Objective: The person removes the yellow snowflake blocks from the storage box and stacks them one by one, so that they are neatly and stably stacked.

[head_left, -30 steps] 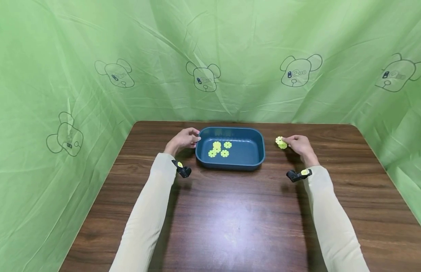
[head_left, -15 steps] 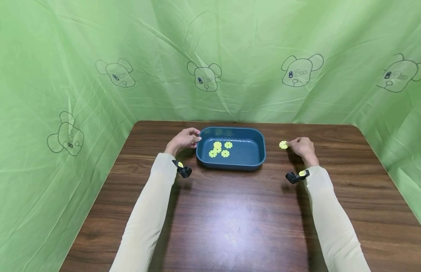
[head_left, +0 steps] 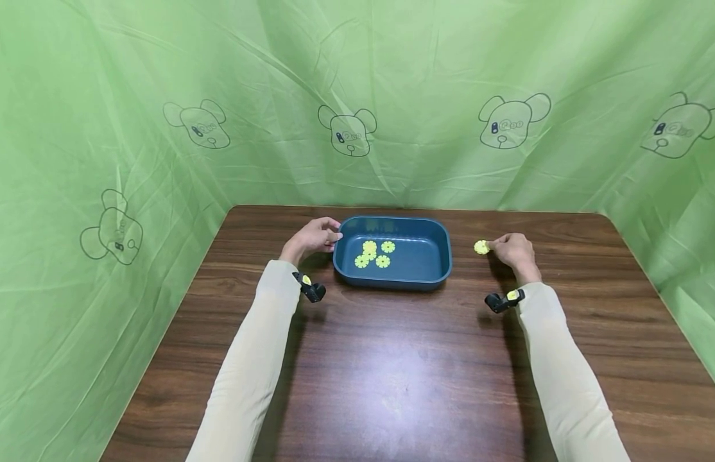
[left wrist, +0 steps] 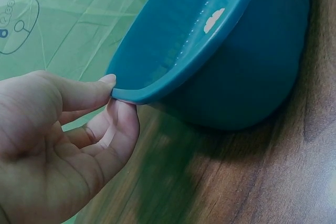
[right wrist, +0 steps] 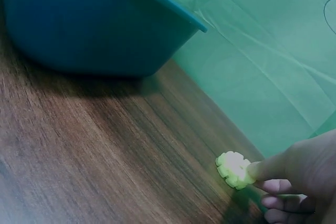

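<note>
A blue rectangular basin [head_left: 400, 283] stands on the table. At its left end my left hand [head_left: 313, 239] pinches the rim, thumb on top and fingers underneath, as the left wrist view shows on the basin's rim [left wrist: 137, 98]. Several yellow-green notched building discs lie on the basin floor, among them a single disc [head_left: 388, 246] apart from the cluster. To the right of the basin, my right hand [head_left: 512, 250] pinches a notched building disc [head_left: 481, 247] by its edge. The right wrist view shows this disc [right wrist: 234, 170] close to the tabletop; whether a second one lies under it, I cannot tell.
The brown wooden table [head_left: 392, 359] runs up to a green curtain [head_left: 427, 173] at the back, with more curtain along both sides. Each wrist carries a small black camera, such as the left wrist camera [head_left: 312, 292].
Two overlapping discs showed at my right fingertips a second ago; now one outline shows there. The right hand has shifted slightly right and nearer. My left hand keeps its grip on the rim.
</note>
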A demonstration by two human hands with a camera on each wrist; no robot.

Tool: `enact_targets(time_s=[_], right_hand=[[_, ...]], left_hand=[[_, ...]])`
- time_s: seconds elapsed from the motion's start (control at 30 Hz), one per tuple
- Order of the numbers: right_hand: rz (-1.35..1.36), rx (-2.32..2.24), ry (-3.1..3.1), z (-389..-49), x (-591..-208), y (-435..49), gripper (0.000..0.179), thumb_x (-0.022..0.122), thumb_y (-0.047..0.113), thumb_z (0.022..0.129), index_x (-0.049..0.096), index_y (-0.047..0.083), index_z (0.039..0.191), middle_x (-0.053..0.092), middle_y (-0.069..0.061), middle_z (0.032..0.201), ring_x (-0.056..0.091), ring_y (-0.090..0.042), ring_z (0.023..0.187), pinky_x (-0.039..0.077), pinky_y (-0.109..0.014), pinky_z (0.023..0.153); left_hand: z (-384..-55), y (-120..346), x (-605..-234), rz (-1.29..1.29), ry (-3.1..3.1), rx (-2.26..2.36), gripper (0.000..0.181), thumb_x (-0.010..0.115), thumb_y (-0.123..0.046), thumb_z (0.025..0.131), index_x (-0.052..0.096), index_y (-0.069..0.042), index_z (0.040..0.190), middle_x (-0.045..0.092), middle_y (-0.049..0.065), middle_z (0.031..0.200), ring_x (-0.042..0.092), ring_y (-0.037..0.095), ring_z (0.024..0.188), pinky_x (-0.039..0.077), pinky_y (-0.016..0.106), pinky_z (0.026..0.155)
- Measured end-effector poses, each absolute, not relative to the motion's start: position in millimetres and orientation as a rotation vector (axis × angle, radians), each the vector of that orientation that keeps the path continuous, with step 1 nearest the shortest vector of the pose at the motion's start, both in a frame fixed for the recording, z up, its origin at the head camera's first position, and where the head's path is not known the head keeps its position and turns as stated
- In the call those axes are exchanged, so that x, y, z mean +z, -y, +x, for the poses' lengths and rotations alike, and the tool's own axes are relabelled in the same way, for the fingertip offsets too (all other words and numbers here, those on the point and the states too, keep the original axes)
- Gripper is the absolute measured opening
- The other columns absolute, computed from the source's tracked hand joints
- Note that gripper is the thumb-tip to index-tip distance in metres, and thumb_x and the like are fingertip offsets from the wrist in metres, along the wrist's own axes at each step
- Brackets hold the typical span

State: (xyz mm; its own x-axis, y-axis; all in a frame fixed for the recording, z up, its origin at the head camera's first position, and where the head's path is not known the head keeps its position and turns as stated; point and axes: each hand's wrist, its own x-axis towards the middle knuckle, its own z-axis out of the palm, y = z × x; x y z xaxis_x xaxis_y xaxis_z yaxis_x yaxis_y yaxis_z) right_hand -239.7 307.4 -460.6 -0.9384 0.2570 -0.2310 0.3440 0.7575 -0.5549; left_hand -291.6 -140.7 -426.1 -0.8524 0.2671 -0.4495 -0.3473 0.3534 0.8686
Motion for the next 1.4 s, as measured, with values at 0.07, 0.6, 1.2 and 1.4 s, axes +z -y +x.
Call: enact_targets(time_s=[0.07,0.6,1.2,1.4], right_hand=[[0.479,-0.918,-2.823,-239.5,-460.9,-307.3,0.040,0.059,0.035,0.092,0.067,0.000,0.109,0.058,-0.027,0.122,0.049,-0.046,0.116,0.041,-0.054,0.098],[0.506,-0.926,-2.828,-237.2,-462.2,-305.2,0.040,0.056,0.037,0.094,0.066,0.000,0.107,0.058,-0.025,0.120,0.051,-0.044,0.111,0.042,-0.053,0.092],[0.472,-1.099,-2.895,-235.2,-447.0,-299.7,0.050,0.044,0.045,0.097,0.062,0.001,0.112,0.058,-0.023,0.122,0.048,-0.042,0.116,0.039,-0.050,0.096],[0.426,-1.177,-2.887,-235.9,-430.3,-284.2,0.053,0.046,0.049,0.096,0.062,0.002,0.113,0.057,-0.021,0.125,0.048,-0.039,0.117,0.040,-0.049,0.095]], left_hand=[[-291.4,140.7,-426.3,-0.069,-2.091,1.536,0.034,0.056,-0.006,0.095,0.046,-0.002,0.127,0.053,0.013,0.095,0.053,0.015,0.072,0.047,0.049,0.097],[-290.9,141.5,-428.3,-0.068,-2.109,1.522,0.035,0.057,-0.008,0.096,0.046,-0.003,0.129,0.054,0.012,0.097,0.054,0.016,0.074,0.047,0.049,0.098],[-291.3,142.0,-428.7,-0.047,-2.125,1.517,0.034,0.057,-0.008,0.095,0.046,-0.004,0.127,0.053,0.008,0.092,0.054,0.015,0.074,0.049,0.047,0.094],[-291.4,142.0,-428.3,-0.042,-2.134,1.507,0.034,0.057,-0.008,0.095,0.047,-0.004,0.127,0.054,0.008,0.091,0.055,0.013,0.072,0.054,0.036,0.083]])
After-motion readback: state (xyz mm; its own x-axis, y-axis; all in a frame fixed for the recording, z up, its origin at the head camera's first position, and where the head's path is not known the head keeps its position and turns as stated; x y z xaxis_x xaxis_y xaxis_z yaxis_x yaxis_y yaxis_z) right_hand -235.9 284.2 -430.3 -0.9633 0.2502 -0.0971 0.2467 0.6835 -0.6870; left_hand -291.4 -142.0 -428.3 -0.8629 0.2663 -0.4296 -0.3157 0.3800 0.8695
